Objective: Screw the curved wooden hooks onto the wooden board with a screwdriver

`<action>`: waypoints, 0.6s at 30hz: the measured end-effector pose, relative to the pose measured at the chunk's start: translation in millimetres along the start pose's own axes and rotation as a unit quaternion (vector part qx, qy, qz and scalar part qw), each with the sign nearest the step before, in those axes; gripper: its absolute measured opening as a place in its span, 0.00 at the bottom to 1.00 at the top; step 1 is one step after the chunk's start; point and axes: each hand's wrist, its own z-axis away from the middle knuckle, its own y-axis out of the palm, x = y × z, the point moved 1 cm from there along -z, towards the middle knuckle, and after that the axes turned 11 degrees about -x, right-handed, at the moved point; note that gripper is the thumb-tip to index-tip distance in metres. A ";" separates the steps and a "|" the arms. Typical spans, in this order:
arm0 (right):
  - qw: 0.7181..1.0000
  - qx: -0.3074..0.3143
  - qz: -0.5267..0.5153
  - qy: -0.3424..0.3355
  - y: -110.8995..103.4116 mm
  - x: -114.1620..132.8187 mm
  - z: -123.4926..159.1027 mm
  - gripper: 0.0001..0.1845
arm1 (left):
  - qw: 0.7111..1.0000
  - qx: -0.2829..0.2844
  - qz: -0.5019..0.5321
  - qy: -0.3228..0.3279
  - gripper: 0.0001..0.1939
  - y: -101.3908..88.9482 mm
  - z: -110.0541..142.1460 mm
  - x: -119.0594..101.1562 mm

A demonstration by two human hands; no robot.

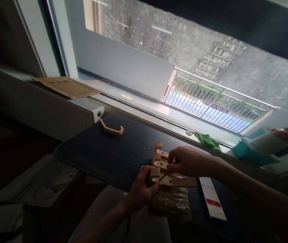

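My left hand (pixel 142 186) grips the curled end of the nearest wooden hook (pixel 181 182), thumb in front and fingers behind. In my right hand (pixel 186 162) is a thin dark rod-like tool (pixel 165 174), pinched between the fingers; its grip is hidden, so its exact kind is unclear. The tool's tip meets a hole near the hook's curl. Just behind lie a second wooden hook (pixel 160 164) and a third wooden hook (pixel 162 154), both partly covered by my right hand. Under the nearest hook is a brown package in shiny clear wrap (pixel 169 202).
One more wooden hook (pixel 111 130) lies on the dark tabletop (pixel 90 148). A phone showing a timer (pixel 213 199) sits right of the package. Along the window are a green cloth (pixel 208 141), a teal container (pixel 247 153), and a radiator (pixel 88 105) bearing a brown envelope (pixel 66 86).
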 end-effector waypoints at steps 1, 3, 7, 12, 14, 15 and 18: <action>1.000 -0.004 0.021 -0.015 -3.4 1.6 2.7 0.18 | 1.000 0.000 -0.001 0.001 0.16 -0.1 0.1 -0.3; 0.997 -0.001 0.056 -0.055 -9.8 5.4 8.2 0.17 | 1.000 0.001 -0.003 0.001 0.17 -0.4 0.2 -0.8; 0.989 0.005 0.084 -0.120 -15.2 11.5 12.2 0.10 | 1.000 0.002 -0.005 -0.001 0.16 -0.6 0.0 -1.2; 0.989 0.009 0.045 -0.143 -9.9 9.4 5.3 0.10 | 1.000 0.004 -0.005 -0.003 0.17 -0.6 -0.1 -0.4; 0.990 0.005 0.032 -0.136 -7.2 6.0 3.5 0.10 | 1.000 0.003 -0.005 -0.004 0.17 -0.5 0.1 0.2; 0.991 0.006 0.029 -0.127 -5.8 4.0 3.0 0.10 | 1.000 0.003 -0.005 -0.004 0.17 -0.4 0.2 0.5; 0.996 0.010 0.032 -0.080 -1.6 -2.4 2.6 0.17 | 1.000 0.001 -0.004 -0.003 0.17 -0.1 0.2 1.3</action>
